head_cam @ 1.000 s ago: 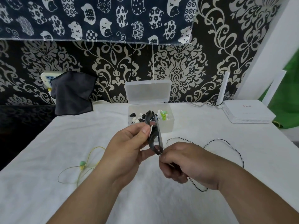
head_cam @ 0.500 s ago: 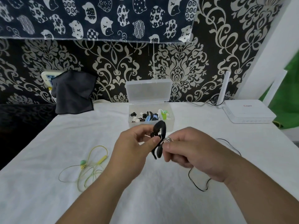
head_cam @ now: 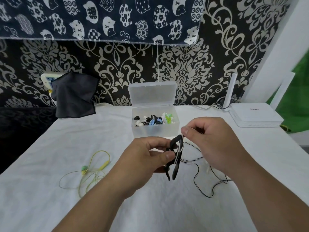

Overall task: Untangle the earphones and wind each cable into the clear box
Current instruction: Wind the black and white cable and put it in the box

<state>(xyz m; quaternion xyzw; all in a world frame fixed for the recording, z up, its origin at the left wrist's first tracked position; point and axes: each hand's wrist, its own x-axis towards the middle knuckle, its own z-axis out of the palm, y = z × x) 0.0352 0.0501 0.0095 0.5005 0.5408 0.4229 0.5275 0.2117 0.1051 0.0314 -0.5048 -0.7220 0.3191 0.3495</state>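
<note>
My left hand (head_cam: 148,156) pinches a black earphone bundle (head_cam: 175,158) with ear hooks, held above the white cloth. My right hand (head_cam: 212,141) pinches its thin black-and-white cable at the top of the bundle. The loose cable (head_cam: 199,185) trails down onto the cloth under my right wrist. The clear box (head_cam: 155,131) stands open just behind my hands, its lid upright, with several wound earphones inside. A yellow-green earphone (head_cam: 93,171) lies in loose loops on the cloth to the left.
A white router (head_cam: 254,117) with antennas sits at the back right. A dark cloth (head_cam: 75,96) hangs over a wall socket at the back left. The white cloth-covered table (head_cam: 50,206) ends at a dark drop on the left.
My right hand has risen and moved right, drawing the cable up over the bundle. More loose cable now lies on the cloth below my right wrist. My left hand keeps its hold.
</note>
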